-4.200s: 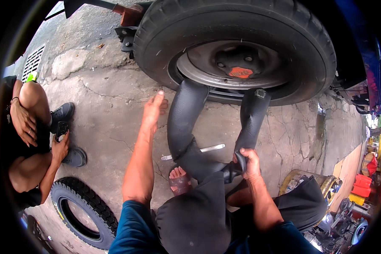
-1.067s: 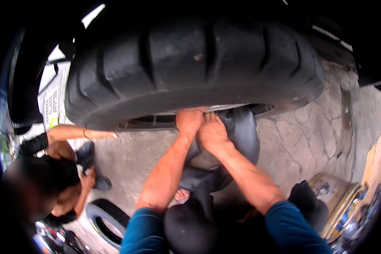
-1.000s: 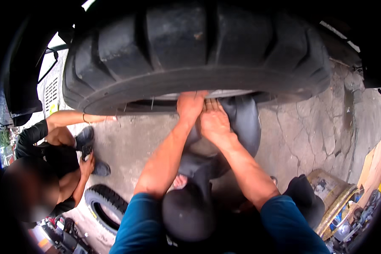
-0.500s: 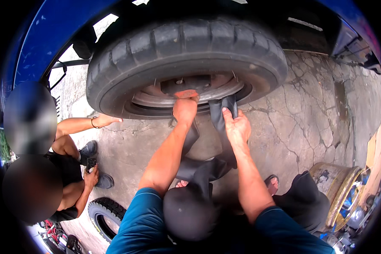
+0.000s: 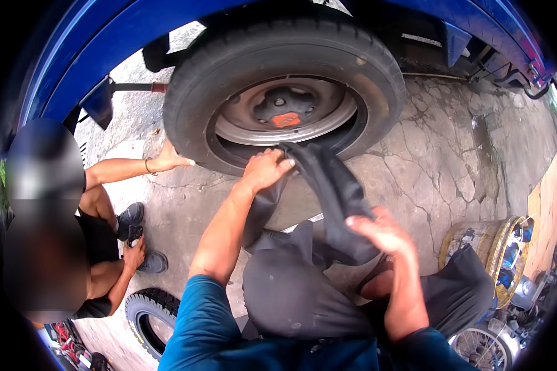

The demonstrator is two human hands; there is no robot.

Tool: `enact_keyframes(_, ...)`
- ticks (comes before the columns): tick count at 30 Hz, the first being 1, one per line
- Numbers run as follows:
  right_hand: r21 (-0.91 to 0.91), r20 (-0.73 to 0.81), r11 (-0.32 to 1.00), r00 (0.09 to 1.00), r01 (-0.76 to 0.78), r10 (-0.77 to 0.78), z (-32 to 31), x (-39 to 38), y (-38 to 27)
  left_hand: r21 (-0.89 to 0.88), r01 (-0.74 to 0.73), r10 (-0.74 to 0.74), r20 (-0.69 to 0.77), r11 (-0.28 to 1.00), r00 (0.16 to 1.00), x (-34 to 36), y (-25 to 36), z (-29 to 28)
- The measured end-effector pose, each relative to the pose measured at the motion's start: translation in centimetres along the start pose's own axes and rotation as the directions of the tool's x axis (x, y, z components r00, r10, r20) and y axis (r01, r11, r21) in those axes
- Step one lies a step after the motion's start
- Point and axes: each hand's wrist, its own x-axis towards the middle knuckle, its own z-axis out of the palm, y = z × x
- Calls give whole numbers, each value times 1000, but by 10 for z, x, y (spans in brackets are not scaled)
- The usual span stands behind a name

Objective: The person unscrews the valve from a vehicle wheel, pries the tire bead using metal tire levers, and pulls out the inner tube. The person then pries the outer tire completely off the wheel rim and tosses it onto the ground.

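A large black tyre (image 5: 377,117) on a steel wheel rim (image 5: 229,130) stands in front of me under a blue vehicle. A limp black rubber inner tube (image 5: 331,182) hangs from the lower opening between tyre and rim and loops down toward my knees. My left hand (image 5: 267,170) is closed on the tube's upper part, right at the tyre's lower edge. Farther down, at the right side of the loop, my right hand (image 5: 387,235) touches the tube with thumb and fingers spread. An orange-red patch (image 5: 285,120) marks the wheel's centre.
At the left, a person crouches, one hand (image 5: 170,159) against the tyre, the other holding a phone (image 5: 134,234). A smaller tyre (image 5: 133,315) lies lower left. A yellowish drum-like rim (image 5: 470,238) and a spoked wheel (image 5: 483,346) stand right. The concrete floor (image 5: 439,167) is cracked.
My right hand has slid down and right along the tube, away from the rim. My left hand has left the rim's lower edge for the tube. More of the wheel face shows.
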Motion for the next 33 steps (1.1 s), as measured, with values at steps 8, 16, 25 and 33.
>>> enact_keyframes(8, -14, -119, 880, 873, 475, -474, 6, 1, -88, -232, 35, -114, -337, 972, 935, -83, -26, 36)
enact_keyframes(16, -369, 123, 668, 747, 646, -654, 57, 28, -165, -794, -102, -708, -585, 600, 396, -227, -8, -59)
enact_keyframes(25, 53, -50, -99, -97, 994, -994, 151, -14, -197, -764, -349, -754, -626, 542, 199, -330, -27, -19)
enact_keyframes(33, 138, -89, -400, -391, 906, -916, 97, -29, -231, -857, -216, -862, -497, 468, 104, -356, -38, 19)
